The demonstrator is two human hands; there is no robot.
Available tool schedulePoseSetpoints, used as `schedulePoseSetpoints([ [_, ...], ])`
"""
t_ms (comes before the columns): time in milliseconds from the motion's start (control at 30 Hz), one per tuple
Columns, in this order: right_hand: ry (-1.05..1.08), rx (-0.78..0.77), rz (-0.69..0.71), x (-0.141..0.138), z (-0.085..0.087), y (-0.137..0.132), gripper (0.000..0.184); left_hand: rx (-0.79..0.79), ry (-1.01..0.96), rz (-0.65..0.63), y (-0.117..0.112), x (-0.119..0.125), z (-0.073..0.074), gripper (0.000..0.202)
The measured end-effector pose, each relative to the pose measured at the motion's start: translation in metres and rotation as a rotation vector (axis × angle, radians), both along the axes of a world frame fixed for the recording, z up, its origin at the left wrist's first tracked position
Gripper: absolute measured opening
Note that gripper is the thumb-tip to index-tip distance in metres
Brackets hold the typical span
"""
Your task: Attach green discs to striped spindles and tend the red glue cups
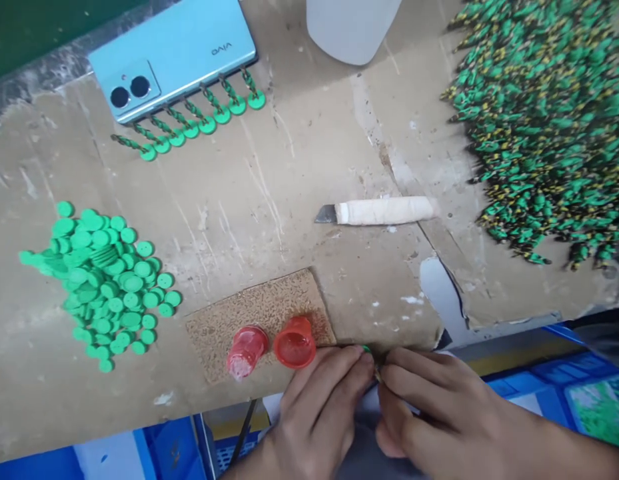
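Observation:
My left hand (316, 407) and my right hand (429, 407) meet at the near edge of the table, fingertips pinched together on a small green piece (366, 349) that barely shows between them. A heap of green discs (102, 280) lies at the left. A big pile of green and yellow twisted pieces (544, 120) fills the far right. Several finished pieces, each a twisted stem with a green disc (199, 120), lie in a row with their stems under a light blue phone (174, 57).
Two red caps (272, 347) sit on a brown cork pad (262, 313) just left of my hands. A blade with a white wrapped handle (376, 211) lies mid-table. A white container (352, 27) stands at the back. Blue crates (564, 380) show below the table edge.

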State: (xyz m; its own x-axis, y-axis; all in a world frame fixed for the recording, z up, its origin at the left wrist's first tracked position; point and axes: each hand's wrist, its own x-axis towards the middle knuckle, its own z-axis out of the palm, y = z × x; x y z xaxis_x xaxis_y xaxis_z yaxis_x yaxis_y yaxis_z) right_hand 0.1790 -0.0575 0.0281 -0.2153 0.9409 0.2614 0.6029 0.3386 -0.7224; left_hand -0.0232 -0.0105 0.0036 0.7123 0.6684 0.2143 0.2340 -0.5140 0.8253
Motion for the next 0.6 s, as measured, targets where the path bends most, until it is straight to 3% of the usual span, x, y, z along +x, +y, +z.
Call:
schedulePoseSetpoints([
  [167, -0.056, -0.027, 0.137, 0.007, 0.006, 0.013, 0.028, 0.029, -0.041, 0.021, 0.003, 0.005, 0.000, 0.026],
  [367, -0.027, 0.058, 0.151, 0.015, -0.002, 0.013, 0.032, 0.071, -0.056, 0.058, 0.000, 0.007, -0.004, 0.028],
  [433, 0.008, 0.103, 0.069, 0.011, -0.006, 0.000, 0.033, 0.079, -0.067, 0.081, -0.003, 0.006, -0.006, 0.031],
  [500, 0.059, 0.077, -0.118, 0.001, -0.008, -0.017, 0.037, 0.063, -0.064, 0.091, -0.005, 0.004, -0.008, 0.037],
  [567, 0.082, -0.001, -0.395, -0.011, -0.009, -0.030, 0.044, 0.040, -0.043, 0.084, -0.005, 0.002, -0.007, 0.040],
  [600, 0.092, -0.001, -0.416, -0.016, -0.009, -0.032, 0.044, 0.033, -0.026, 0.070, -0.003, 0.002, -0.005, 0.040],
])
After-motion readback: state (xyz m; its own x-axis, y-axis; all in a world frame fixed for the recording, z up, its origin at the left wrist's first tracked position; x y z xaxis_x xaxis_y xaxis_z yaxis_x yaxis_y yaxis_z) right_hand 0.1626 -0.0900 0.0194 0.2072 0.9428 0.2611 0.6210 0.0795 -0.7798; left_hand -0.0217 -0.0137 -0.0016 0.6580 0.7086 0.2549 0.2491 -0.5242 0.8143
